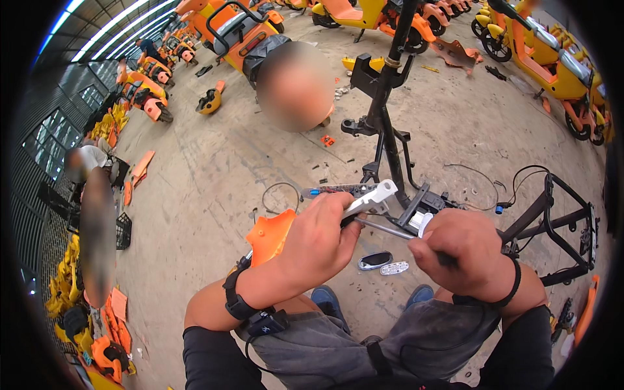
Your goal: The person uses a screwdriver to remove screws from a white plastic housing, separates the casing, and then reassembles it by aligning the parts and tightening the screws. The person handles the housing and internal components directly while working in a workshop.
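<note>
My left hand (318, 234) is closed around a pale grey-white bracket-like part (374, 198) with a hole at its far end. My right hand (461, 247) grips a screwdriver (389, 227), whose metal shaft points left and whose tip is at the part beside my left fingers. Its dark handle is mostly hidden in my fist. A white piece (424, 224) shows just beyond my right knuckles; I cannot tell whether I hold it. An orange plastic panel (270, 235) lies beside my left wrist. Past my hands stands a bare black scooter frame (389, 97).
On the floor between my shoes lie an oval dark-faced piece (375, 260) and a pale oval plate (394, 268). Another black tubular frame (552, 221) and cables are at right. Orange-yellow scooters (546, 71) stand beyond. A person (91, 162) is at left near yellow parts (65, 279).
</note>
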Demonstrator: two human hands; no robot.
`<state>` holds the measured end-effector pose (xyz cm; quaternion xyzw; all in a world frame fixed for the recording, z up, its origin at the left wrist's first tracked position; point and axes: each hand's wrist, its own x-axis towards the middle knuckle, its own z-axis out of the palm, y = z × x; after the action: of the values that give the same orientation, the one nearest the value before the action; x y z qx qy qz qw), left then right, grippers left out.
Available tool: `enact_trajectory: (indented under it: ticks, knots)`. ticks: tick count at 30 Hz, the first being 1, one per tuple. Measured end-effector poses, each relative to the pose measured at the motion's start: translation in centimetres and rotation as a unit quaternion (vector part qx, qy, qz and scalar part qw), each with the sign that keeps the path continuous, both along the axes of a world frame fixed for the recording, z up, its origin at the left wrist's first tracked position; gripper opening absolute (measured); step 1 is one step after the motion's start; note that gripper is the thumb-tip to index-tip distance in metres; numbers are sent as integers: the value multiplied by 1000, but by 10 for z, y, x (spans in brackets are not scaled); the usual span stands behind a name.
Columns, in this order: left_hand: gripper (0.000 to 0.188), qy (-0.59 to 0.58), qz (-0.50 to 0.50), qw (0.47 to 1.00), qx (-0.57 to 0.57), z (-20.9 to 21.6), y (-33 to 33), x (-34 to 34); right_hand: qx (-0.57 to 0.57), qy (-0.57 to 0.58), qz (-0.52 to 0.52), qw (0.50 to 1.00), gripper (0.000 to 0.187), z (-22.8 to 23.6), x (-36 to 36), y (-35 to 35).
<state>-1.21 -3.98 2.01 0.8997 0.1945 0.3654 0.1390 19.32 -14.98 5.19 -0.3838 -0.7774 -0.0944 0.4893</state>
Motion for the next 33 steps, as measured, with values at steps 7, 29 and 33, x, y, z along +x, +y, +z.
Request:
enact_trajectory:
  ticks: [7, 29, 33]
  knots:
    - [37, 5, -6, 1000, 3, 1, 10, 2, -4, 30, -46, 998, 28, -3, 5, 3]
    - [26, -34, 5, 975, -220, 6, 11, 2, -150, 280, -38, 948, 46, -12, 16, 7]
    - [34, -8, 8, 981, -196, 4, 14, -1, -177, 301, -54, 936, 35, -18, 8, 21]
